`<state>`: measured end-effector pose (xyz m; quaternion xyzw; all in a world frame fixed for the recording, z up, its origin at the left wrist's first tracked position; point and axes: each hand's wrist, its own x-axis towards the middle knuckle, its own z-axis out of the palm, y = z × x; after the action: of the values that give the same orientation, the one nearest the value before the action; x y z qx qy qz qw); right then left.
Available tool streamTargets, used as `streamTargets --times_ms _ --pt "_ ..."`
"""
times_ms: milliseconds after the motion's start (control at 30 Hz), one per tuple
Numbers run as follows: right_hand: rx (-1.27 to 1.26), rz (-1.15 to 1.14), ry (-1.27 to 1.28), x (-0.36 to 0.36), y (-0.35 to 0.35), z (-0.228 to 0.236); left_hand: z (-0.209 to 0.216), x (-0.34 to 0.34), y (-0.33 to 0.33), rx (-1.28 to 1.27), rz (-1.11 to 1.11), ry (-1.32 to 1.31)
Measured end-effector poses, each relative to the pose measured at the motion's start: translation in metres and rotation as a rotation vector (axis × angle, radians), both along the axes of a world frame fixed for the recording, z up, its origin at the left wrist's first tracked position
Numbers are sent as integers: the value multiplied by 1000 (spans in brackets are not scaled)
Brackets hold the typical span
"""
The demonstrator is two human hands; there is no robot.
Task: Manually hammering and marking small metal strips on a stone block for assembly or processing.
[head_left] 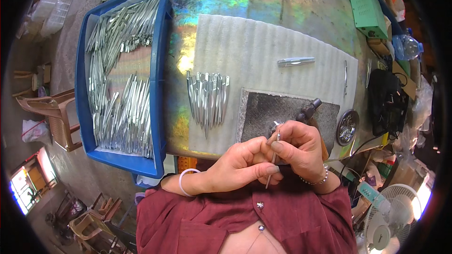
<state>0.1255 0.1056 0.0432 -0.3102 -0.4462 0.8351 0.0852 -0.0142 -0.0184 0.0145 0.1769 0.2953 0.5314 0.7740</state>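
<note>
Both of my hands are together in front of my chest, at the near edge of the table. A slim, shiny metal piece (274, 158) stands nearly upright between them. My left hand (245, 162) has its thumb and fingers closed on the lower part. Thumb and fingers of my right hand (301, 146) pinch it near the top. Just beyond the hands lies a dark rough pad (270, 108) with a hammer (309, 108) on it, its handle partly hidden by my right hand. A bundle of pointed metal pieces (207, 96) lies left of the pad.
A blue tray (165, 56) full of similar metal pieces stands at the left. White foam sheet (249, 37) covers the tabletop, with a silver piece (295, 61) on it. To the right are a round dish (340, 134) of small parts, a green box (367, 11) and a fan (391, 216).
</note>
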Motion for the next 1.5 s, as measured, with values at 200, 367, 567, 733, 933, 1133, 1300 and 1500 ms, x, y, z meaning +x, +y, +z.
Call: streamTargets --times_ms 200,367,567,733,933,1133,1300,1500 --pt "14 -22 48 10 -5 -1 4 6 0 -13 -42 -2" --pt "-18 -31 55 20 -7 -2 9 13 1 -31 -67 19" --pt "-61 -39 67 27 -6 -3 14 19 2 -71 -83 0" --pt "-52 -44 70 29 -5 -2 13 22 3 -57 -86 21" --pt "-2 -36 67 32 -7 -5 9 25 3 1 -68 101" --pt "12 -53 78 27 -8 -4 9 22 3 17 -62 131" --pt "-31 -116 86 23 -4 -3 4 12 -3 -8 36 135" --pt "169 53 78 16 -13 -1 -2 -14 -13 -92 571 -292"
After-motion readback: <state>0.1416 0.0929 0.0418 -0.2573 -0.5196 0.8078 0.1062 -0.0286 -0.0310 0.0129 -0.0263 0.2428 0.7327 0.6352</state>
